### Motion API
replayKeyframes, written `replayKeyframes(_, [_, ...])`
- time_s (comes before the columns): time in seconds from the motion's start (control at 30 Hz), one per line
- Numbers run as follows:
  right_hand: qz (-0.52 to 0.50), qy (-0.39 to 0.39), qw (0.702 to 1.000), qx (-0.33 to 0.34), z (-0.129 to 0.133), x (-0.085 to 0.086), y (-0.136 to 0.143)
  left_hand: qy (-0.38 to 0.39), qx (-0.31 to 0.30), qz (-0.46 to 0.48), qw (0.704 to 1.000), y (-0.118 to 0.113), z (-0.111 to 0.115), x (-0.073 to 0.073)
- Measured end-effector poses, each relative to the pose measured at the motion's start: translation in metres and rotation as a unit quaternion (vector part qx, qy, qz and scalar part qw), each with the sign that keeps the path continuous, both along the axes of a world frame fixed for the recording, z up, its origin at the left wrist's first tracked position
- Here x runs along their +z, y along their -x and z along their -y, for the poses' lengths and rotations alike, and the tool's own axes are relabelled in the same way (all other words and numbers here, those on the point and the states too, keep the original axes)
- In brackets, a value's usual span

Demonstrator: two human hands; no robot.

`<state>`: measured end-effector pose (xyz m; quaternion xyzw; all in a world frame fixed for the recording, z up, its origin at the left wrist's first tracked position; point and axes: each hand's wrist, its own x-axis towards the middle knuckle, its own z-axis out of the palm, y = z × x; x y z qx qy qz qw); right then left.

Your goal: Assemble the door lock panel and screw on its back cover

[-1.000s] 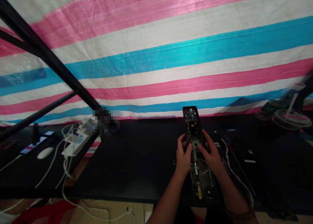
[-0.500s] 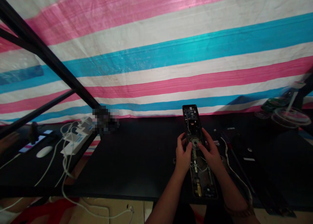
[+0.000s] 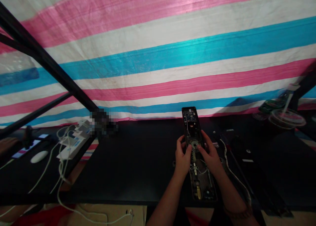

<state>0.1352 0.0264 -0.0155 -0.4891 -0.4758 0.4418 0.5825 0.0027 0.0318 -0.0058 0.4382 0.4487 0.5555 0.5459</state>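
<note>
A long, narrow electronic lock body [image 3: 189, 120] lies open in front of me, pointing away over the black table. Inside it show a circuit board, thin wires, a round silvery part [image 3: 195, 146] and a brass-coloured cylinder [image 3: 198, 192]. My left hand [image 3: 183, 155] grips the left edge of the casing, its thumb beside the round part. From the opposite side my right hand [image 3: 209, 155] grips the casing, thumb also at the round part. The fingers under the casing are partly hidden.
A white cable [image 3: 228, 163] and a dark panel [image 3: 266, 183] lie to the right, with small pieces nearby. A lidded plastic cup [image 3: 286, 119] stands at far right. On the left are a white mouse [image 3: 39, 157], power strips [image 3: 74, 145] and a black frame bar [image 3: 54, 68].
The view has shifted slightly. Both hands keep their hold on the casing, thumbs still at the round part. A person's hand at far left has come further into view.
</note>
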Motion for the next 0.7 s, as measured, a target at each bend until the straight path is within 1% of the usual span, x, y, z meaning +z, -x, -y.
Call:
replayKeyframes(0.3, [0.002, -0.01, 1.0, -0.002, -0.0006, 0.0, 0.0007, 0.003, 0.003, 0.012, 1.0, 0.0004, -0.0013, -0.0067])
replayKeyframes(0.57, [0.007, -0.013, 1.0, -0.007, -0.0015, 0.0007, 0.0013, 0.006, 0.002, 0.02, 1.0, -0.0002, -0.0017, -0.007])
replayKeyframes(0.7, [0.005, -0.014, 1.0, -0.008, -0.0011, -0.0006, 0.0011, 0.005, -0.001, 0.014, 1.0, 0.0006, -0.0008, -0.0044])
